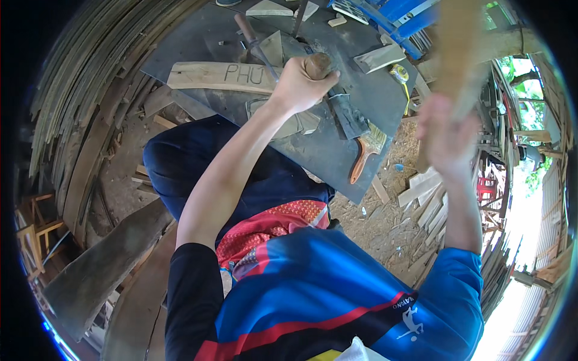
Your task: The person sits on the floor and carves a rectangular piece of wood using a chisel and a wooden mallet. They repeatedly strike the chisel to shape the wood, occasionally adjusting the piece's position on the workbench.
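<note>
My left hand (301,87) is closed in a fist round an upright tool with a round wooden handle (317,65). The handle's top sticks out above the fist, and its lower part is hidden behind the hand. Under and beside that hand lies a pale wooden board (201,77) with letters marked in its face. My right hand (447,132), smeared by motion, is raised at the right and wrapped round a length of wood (460,51), also blurred. A long metal tool with a brown handle (245,28) rests across the board, its shaft slanting toward my left hand.
On the dark tabletop (328,165) are a paintbrush (368,149), a dark metal piece (347,117), a yellow tape measure (398,73) and wood offcuts (379,58). Stacked planks (66,78) line the left side. Scrap wood (424,192) covers the floor at right.
</note>
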`<state>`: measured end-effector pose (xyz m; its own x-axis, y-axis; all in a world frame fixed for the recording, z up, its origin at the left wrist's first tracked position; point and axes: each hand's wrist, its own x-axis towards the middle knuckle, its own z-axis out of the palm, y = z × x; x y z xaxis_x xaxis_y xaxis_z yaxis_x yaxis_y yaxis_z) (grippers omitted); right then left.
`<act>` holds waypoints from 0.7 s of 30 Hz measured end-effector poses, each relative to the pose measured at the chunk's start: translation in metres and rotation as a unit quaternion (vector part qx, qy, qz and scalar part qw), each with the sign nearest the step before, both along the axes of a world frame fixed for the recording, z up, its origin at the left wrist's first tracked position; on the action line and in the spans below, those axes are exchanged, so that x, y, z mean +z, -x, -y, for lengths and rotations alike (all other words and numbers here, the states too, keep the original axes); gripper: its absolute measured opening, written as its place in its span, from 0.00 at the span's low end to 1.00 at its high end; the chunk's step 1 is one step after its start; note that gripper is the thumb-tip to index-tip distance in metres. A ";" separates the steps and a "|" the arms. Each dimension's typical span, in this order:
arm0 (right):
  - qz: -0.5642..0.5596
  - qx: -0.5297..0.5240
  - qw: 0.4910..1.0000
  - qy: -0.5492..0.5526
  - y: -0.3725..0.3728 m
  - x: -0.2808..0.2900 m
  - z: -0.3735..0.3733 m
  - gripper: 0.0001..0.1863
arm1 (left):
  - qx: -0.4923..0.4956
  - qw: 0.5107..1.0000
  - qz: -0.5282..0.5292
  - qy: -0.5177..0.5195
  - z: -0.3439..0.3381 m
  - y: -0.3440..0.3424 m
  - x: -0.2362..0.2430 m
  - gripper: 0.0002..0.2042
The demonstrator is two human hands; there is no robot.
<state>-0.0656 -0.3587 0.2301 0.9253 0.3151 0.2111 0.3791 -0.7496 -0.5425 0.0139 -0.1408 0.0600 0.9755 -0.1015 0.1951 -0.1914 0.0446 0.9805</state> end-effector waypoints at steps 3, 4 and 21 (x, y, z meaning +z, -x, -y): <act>0.012 0.011 0.986 0.163 -0.010 -0.029 0.004 0.21 | 0.003 1.000 0.005 0.016 0.005 0.003 0.005 0.17; 0.043 -0.002 0.983 0.180 -0.005 -0.007 -0.008 0.21 | 0.005 1.000 -0.017 0.001 -0.001 0.013 0.012 0.17; 0.040 -0.003 0.992 0.120 0.000 -0.014 -0.004 0.27 | -0.024 0.998 -0.015 0.064 0.001 -0.002 0.006 0.12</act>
<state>-0.0654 -0.3545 0.2166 0.9102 0.3605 0.2040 0.4099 -0.8554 -0.3167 0.0163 -0.1414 0.0660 0.9758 -0.1244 0.1801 -0.1566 0.1776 0.9716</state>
